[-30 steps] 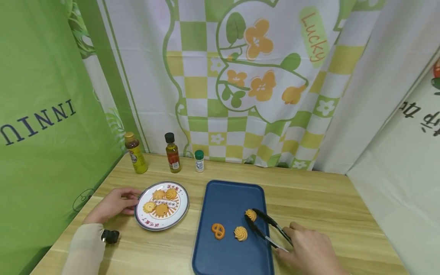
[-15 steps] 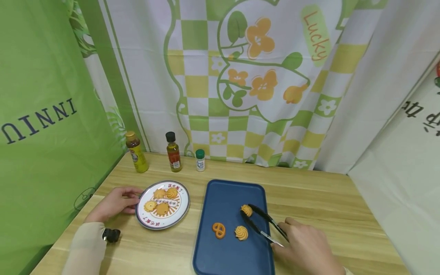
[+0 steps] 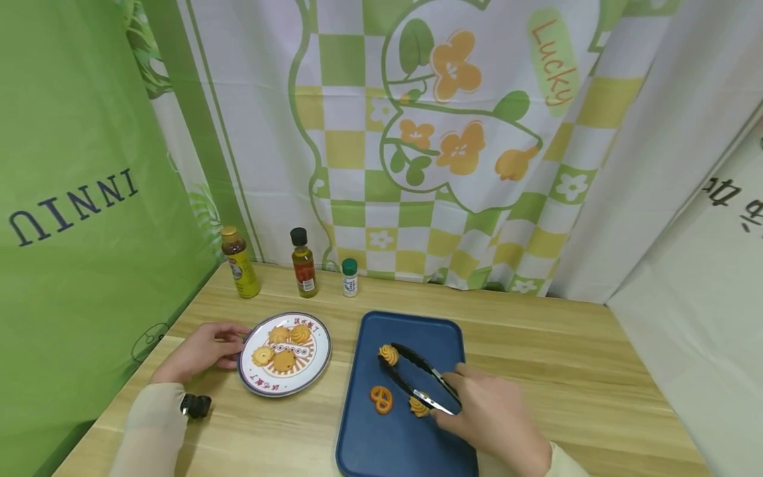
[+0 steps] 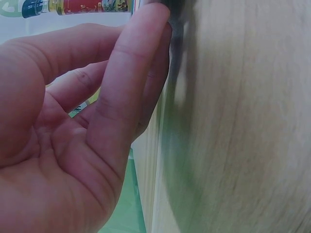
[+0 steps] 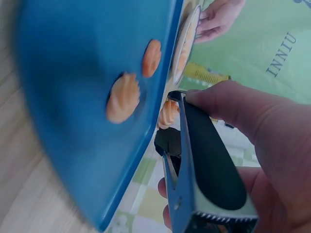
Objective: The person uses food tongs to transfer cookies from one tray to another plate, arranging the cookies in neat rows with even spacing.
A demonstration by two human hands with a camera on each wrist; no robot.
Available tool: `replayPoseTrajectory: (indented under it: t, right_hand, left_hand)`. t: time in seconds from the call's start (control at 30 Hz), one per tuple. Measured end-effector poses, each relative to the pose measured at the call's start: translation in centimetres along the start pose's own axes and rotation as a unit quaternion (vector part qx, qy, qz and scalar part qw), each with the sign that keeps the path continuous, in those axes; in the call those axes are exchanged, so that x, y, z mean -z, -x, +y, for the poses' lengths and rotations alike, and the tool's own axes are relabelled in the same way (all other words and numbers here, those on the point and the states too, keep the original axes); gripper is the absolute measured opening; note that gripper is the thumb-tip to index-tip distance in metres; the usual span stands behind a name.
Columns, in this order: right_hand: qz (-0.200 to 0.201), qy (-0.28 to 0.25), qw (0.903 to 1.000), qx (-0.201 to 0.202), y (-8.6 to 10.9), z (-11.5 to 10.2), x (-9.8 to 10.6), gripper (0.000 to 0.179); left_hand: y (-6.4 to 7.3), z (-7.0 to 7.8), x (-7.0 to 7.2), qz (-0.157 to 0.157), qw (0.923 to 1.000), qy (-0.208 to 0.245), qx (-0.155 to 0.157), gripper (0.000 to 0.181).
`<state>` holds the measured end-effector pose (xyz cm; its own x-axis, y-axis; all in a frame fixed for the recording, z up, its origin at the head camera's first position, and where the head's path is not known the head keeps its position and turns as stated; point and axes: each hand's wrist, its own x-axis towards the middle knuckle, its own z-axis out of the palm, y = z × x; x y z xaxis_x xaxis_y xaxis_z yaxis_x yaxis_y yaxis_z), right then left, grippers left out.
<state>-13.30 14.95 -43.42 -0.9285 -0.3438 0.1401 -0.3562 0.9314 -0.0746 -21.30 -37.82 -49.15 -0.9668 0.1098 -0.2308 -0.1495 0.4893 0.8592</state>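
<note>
— Cookie [image 3: 389, 355] in the tongs [image 3: 417, 359]: just one?

— One, swirled, pinched between two black tips, above the left part of the single blue tray [image 3: 411, 450].

— And the right hand [image 3: 495, 411]?

— Its fingers grasp that one pair.

— What lies on the tray?

— Two treats: one piped biscuit [image 3: 418, 409], partly hidden by the tool, and one pretzel [image 3: 381, 400].

— The left hand [image 3: 205, 349]?

— Bent fingers touch one white plate [image 3: 320, 361] at its rim; I can't tell whether they pinch it. Four biscuits [image 3: 284, 361] sit there.

— Farther back?

— Three containers on the wooden table [image 3: 566, 371]: one yellow-labelled bottle [image 3: 244, 275], one black-capped bottle [image 3: 305, 268], one green-capped shaker [image 3: 350, 281].
</note>
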Motion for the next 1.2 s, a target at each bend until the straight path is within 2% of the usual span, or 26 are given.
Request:
replayPoseTrajectory:
  t: [0.3,0.63,0.9,1.2]
  right_hand:
    - [0.032,-0.044,0.9956,0.076,-2.3,-3.5,-0.7,0.043]
    - [0.051,-0.075,0.9892,0.116,-5.1,-6.7,-1.6,0.036]
    - [0.057,-0.067,0.9883,0.124,-7.0,-8.5,-2.5,0.037]
    - [0.028,-0.051,0.9907,0.123,-8.4,-9.6,-3.2,0.037]
  left_hand:
    - [-0.1,-0.1,0.2,-0.004,1.0000,-0.001,-0.006,0.044]
    - [-0.1,-0.1,0.1,-0.009,0.9998,0.008,-0.013,0.045]
    - [-0.3,-0.1,0.3,-0.009,0.9999,0.006,-0.009,0.046]
    - [-0.2,-0.3,0.2,-0.007,0.9998,0.011,-0.014,0.045]
